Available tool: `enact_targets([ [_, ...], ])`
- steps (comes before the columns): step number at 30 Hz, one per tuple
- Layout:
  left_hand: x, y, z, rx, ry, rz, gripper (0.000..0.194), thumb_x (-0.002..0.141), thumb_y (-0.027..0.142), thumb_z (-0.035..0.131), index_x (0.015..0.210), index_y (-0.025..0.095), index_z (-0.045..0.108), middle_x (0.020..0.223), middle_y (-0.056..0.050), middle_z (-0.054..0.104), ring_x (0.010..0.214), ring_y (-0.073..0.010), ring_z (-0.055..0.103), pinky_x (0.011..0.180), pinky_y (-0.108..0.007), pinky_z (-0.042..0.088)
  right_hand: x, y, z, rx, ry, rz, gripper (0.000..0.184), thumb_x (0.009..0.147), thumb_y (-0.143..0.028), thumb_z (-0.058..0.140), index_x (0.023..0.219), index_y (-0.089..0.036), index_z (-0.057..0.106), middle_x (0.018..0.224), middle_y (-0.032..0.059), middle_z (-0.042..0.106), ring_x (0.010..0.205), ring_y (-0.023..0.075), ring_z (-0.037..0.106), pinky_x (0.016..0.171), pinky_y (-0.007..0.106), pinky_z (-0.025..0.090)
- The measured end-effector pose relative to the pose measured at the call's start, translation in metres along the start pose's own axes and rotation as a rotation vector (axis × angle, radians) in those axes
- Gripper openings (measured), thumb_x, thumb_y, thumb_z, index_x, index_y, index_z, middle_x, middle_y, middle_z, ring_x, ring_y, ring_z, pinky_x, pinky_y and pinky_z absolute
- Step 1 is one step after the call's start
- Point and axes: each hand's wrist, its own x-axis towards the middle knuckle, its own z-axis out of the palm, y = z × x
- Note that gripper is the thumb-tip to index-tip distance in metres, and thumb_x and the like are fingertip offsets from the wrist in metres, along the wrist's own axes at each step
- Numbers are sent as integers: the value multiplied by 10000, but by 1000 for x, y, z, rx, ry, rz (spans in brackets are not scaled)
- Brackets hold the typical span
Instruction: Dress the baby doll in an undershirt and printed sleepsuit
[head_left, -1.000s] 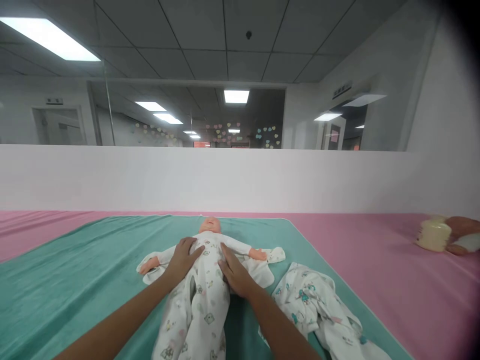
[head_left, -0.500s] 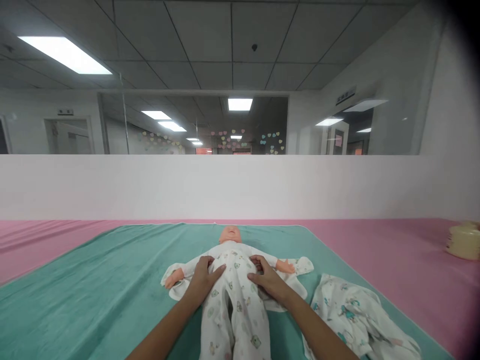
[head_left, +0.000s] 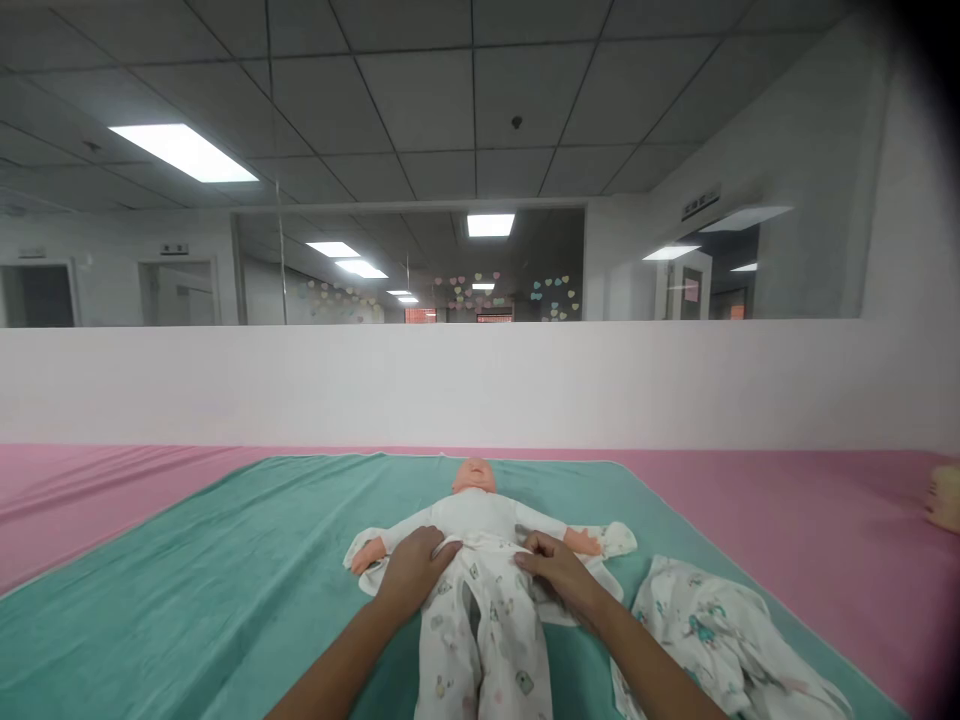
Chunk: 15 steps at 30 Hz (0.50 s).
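A baby doll lies on its back with its arms spread, its torso and arms plain white. A white printed sleepsuit covers its legs, and the top edge sits at the waist. The suit's empty mitten sleeve lies flat beyond the doll's hand. My left hand and my right hand grip that edge on either side of the belly. A second printed garment lies crumpled to the right of my right hand, not touching it.
A teal towel lies under the doll, on a pink mat. A cream-coloured jar stands at the right edge of view. A low white wall runs behind the mat, with windows above it.
The printed sleepsuit has slid from the doll's chest down to its waist, with both hands moving towards me. The view has tilted up a little, so the doll sits lower in the picture.
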Motion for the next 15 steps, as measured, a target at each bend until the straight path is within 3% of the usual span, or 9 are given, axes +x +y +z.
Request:
enact_targets([
  [6,-9,-20,-7,-114,-247,42,409,841,487,328,633,174,492,674,0,552,673,-155,491,599,-262,303,-2,1,1,-62,-34,-74,363,694,-484,578,614,-181,395,591,-52,330,561,87,298,532,213,241],
  [10,-27,-39,-18,-253,-442,38,293,739,461,519,896,217,561,868,12,593,776,-160,509,652,-244,346,-2,-6,3,-106,-92,-113,340,741,-479,541,644,-181,409,629,-49,312,585,93,293,540,216,242],
  [13,-34,-42,-26,-305,-538,-7,538,593,416,676,1088,285,508,959,31,587,815,-167,509,668,-237,356,-7,-17,0,-180,-164,-95,293,694,-446,606,725,-186,476,708,-29,409,656,119,371,594,227,295],
  [15,-34,-39,-27,-282,-529,-16,532,567,440,693,1052,290,532,948,29,592,811,-178,509,671,-250,352,-12,-25,-3,-203,-258,-44,328,621,-404,680,810,-198,509,789,-15,480,721,147,429,633,236,328],
])
